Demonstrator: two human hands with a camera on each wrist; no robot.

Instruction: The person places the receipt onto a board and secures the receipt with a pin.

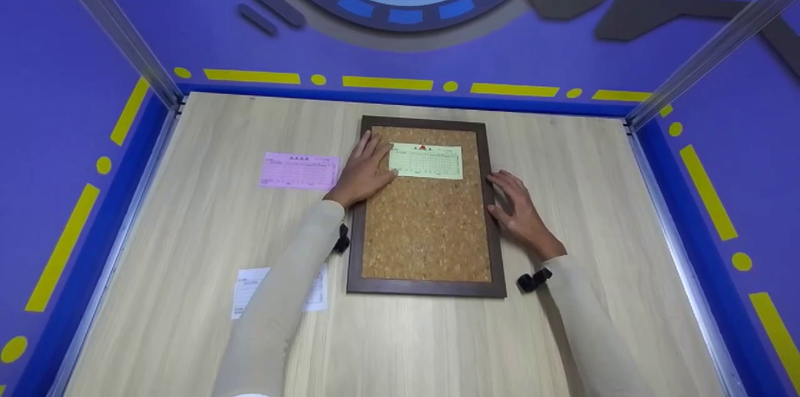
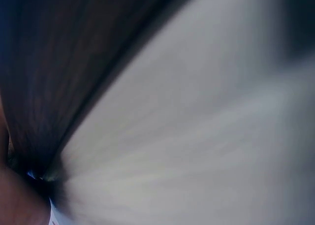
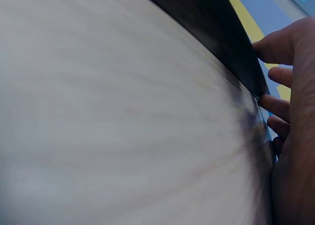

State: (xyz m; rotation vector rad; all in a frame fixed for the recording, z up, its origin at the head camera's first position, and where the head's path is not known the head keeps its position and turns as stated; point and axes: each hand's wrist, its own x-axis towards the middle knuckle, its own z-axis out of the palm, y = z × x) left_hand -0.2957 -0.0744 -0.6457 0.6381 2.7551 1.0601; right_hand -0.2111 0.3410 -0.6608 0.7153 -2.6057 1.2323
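Note:
A corkboard (image 1: 425, 228) with a dark brown frame lies upright in the middle of the table. On its upper part is a pale green printed slip (image 1: 431, 162) with a small red mark at its top. My left hand (image 1: 362, 172) rests across the board's upper left edge, thumb at the slip's lower left corner and fingers spread over frame and cork. Along the right edge, my right hand (image 1: 522, 212) touches the frame with its fingertips. In the right wrist view, those fingers (image 3: 275, 107) meet the dark frame edge (image 3: 221, 33). The left wrist view is blurred.
A pink printed slip (image 1: 294, 172) lies left of the board. Nearer, a white printed slip (image 1: 250, 287) is partly hidden under my left forearm. Blue walls (image 1: 400, 59) with yellow dashes enclose the wooden table (image 1: 581, 153) at the back and sides.

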